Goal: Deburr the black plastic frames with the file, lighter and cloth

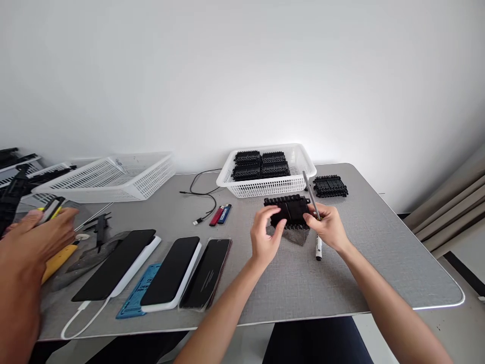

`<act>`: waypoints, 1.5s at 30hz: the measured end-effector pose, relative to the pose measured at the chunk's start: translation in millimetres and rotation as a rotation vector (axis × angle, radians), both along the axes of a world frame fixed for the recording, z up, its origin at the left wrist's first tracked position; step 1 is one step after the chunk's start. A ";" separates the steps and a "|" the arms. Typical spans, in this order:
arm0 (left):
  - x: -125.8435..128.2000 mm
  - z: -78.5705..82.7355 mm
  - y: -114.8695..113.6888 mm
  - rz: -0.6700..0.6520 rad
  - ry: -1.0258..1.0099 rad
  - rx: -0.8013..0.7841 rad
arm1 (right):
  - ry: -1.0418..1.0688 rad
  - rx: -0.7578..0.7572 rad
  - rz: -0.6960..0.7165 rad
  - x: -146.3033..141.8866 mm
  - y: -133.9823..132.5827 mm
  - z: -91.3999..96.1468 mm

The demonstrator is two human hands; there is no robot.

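Observation:
A flat black plastic part (pixel 290 211) with toothed long edges is held above the table between my two hands. My left hand (pixel 264 233) grips its left side, fingers at the upper face and thumb near the lower edge. My right hand (pixel 329 226) has its thumb at the right edge of the part. A slim grey metal tool (pixel 311 193), perhaps a file, also sticks up from the right hand's fingers; its lower end is hidden. Under the part lies a dark grey piece of cloth or foam (pixel 296 236). A white marker (pixel 319 248) lies below the right hand.
Behind my hands a white basket (pixel 265 190) holds several black parts; a stack of similar parts (pixel 330 186) sits right of it. Two lighters (pixel 220 215), a black cable (pixel 207 194) and phones (pixel 172 273) lie left. A co-worker's hands (pixel 41 230) work at far left.

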State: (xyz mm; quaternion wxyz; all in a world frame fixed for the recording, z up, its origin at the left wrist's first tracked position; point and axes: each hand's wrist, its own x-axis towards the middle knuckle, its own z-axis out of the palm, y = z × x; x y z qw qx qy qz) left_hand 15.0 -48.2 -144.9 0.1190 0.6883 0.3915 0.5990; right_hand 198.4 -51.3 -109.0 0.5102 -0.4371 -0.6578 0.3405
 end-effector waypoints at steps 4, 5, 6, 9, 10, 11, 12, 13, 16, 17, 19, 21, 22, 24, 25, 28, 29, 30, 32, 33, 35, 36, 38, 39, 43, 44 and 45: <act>-3.1 -3.7 8.7 0.104 -0.284 -0.169 | -0.012 0.033 0.014 -0.5 2.2 -3.7; -3.8 -4.7 11.1 0.050 -0.338 -0.252 | -0.021 0.032 0.026 -1.0 2.6 -4.7; -4.4 -5.7 13.4 -0.014 -0.388 -0.337 | -0.031 0.029 0.040 -1.5 3.0 -5.9; -5.2 -9.3 19.1 -0.165 -0.528 -0.534 | -0.041 0.032 0.091 -3.6 4.1 -10.0; -5.1 -10.7 20.6 -0.189 -0.572 -0.566 | -0.037 0.038 0.109 -4.4 4.3 -11.3; -4.8 -12.1 21.9 -0.212 -0.612 -0.585 | -0.030 0.044 0.126 -5.4 4.4 -12.4; -4.6 -13.2 23.0 -0.240 -0.642 -0.597 | -0.023 0.050 0.139 -6.3 4.4 -13.1; -4.6 -14.0 23.9 -0.268 -0.668 -0.601 | -0.017 0.054 0.146 -7.0 4.2 -13.3; -7.7 -13.2 25.6 -0.296 -0.695 -0.582 | -0.027 0.044 0.148 -6.7 3.3 -10.5; -10.0 -11.8 25.8 -0.272 -0.677 -0.556 | -0.040 0.027 0.147 -5.3 3.1 -8.8; -15.8 -7.9 25.7 -0.194 -0.593 -0.455 | -0.082 -0.026 0.143 -0.3 3.2 -5.3; -21.8 -3.9 25.2 -0.125 -0.465 -0.322 | -0.132 -0.070 0.093 6.6 4.2 -3.2; -24.3 -2.4 24.8 -0.103 -0.399 -0.258 | -0.161 -0.080 0.044 10.1 4.9 -2.9; -27.9 -1.0 24.2 -0.083 -0.284 -0.161 | -0.235 -0.078 -0.069 16.3 6.2 -3.1; -29.0 -1.1 24.0 -0.080 -0.234 -0.128 | -0.281 -0.070 -0.115 18.5 6.5 -3.2; -30.6 -3.3 23.8 -0.073 -0.113 -0.067 | -0.437 -0.032 -0.174 20.7 5.4 -2.1; -30.9 -4.2 23.9 -0.065 -0.085 -0.057 | -0.485 -0.022 -0.176 20.2 4.3 -1.1; -31.3 -5.0 24.1 -0.056 -0.066 -0.048 | -0.529 -0.015 -0.176 19.2 3.1 0.0; -32.2 -6.3 24.7 -0.038 -0.050 -0.038 | -0.599 -0.007 -0.183 16.6 0.3 2.1; -32.8 -6.8 25.2 -0.034 -0.049 -0.036 | -0.623 -0.004 -0.189 15.3 -0.9 2.8; -33.8 -7.5 25.9 -0.035 -0.050 -0.031 | -0.654 0.003 -0.211 13.1 -2.5 3.5; -34.3 -7.6 26.2 -0.040 -0.051 -0.029 | -0.662 0.004 -0.222 12.3 -2.9 3.5; -34.8 -7.6 26.5 -0.052 -0.052 -0.024 | -0.673 0.003 -0.240 11.6 -3.0 3.0; -34.9 -7.4 26.4 -0.056 -0.052 -0.021 | -0.678 0.004 -0.245 11.6 -2.9 2.7; -35.3 -5.3 25.6 -0.049 -0.039 -0.004 | -0.699 0.026 -0.245 10.7 -2.9 1.9; -35.4 -4.7 25.3 -0.045 -0.035 0.001 | -0.699 0.033 -0.243 10.1 -3.2 1.9; -35.6 -4.1 25.0 -0.042 -0.030 0.005 | -0.697 0.036 -0.242 9.4 -3.6 1.8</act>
